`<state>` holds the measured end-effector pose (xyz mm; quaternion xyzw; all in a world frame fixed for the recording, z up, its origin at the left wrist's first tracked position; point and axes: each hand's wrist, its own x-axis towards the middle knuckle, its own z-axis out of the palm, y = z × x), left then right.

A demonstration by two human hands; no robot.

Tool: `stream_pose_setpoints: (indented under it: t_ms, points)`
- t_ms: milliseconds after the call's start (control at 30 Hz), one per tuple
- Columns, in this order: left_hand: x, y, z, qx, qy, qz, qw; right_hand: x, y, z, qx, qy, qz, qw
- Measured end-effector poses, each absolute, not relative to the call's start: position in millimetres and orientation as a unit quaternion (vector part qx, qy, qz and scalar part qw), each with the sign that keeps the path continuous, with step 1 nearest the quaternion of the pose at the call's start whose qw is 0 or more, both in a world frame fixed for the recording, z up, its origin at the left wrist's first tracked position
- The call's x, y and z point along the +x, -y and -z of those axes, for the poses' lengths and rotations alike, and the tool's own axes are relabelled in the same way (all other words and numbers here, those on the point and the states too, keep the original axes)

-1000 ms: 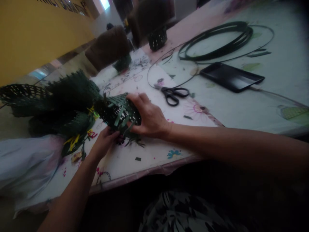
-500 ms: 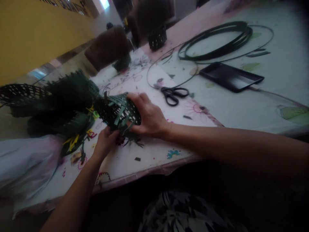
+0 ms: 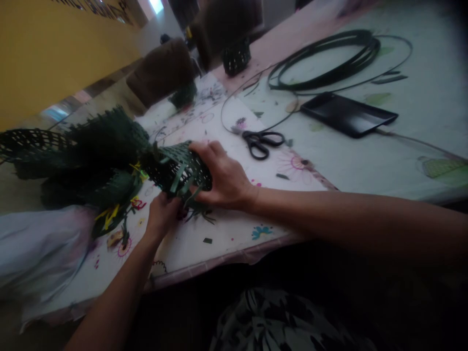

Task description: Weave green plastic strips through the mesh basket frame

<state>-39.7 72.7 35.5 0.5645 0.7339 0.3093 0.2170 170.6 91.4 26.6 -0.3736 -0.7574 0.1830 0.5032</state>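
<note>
A dark green woven basket [image 3: 170, 163] lies tilted on the flowered tablecloth [image 3: 234, 251], with loose strip ends sticking out near its opening. My right hand [image 3: 223, 175] grips its rim from the right, thumb below and fingers over the top. At its lower side, my left hand [image 3: 163, 214] is closed against the weave; its fingertips are partly hidden, and a strip between them cannot be made out clearly. Black-handled scissors [image 3: 262, 142] rest on the cloth beyond my right hand, blades toward the left.
More green woven baskets [image 3: 106, 136] are heaped at the left, near yellow strips [image 3: 111, 214] and a white bag [image 3: 40, 243]. A coil of green strip [image 3: 329, 61] lies at the back right behind a black phone-like device [image 3: 349, 114] with a cable. Another small basket [image 3: 237, 58] stands farther back.
My left hand has shifted slightly to the right along the basket's lower side. My right hand keeps its grip on the rim. The whole view has drifted a little.
</note>
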Motion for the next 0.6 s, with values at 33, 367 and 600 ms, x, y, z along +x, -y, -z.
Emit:
stream_pose_setpoints:
  t_ms: [33, 367, 600]
  points:
    - [-41, -72, -34, 0.56, -0.731, -0.315, 0.232, 170, -91, -27, -0.371, 0.758, -0.182, 0.504]
    - [-36, -70, -41, 0.532, -0.73, -0.316, 0.289, 167, -90, -25, -0.37, 0.754, -0.175, 0.513]
    - [-57, -78, -35, 0.548, -0.709, -0.305, 0.321, 167, -90, -25, -0.37, 0.752, -0.176, 0.517]
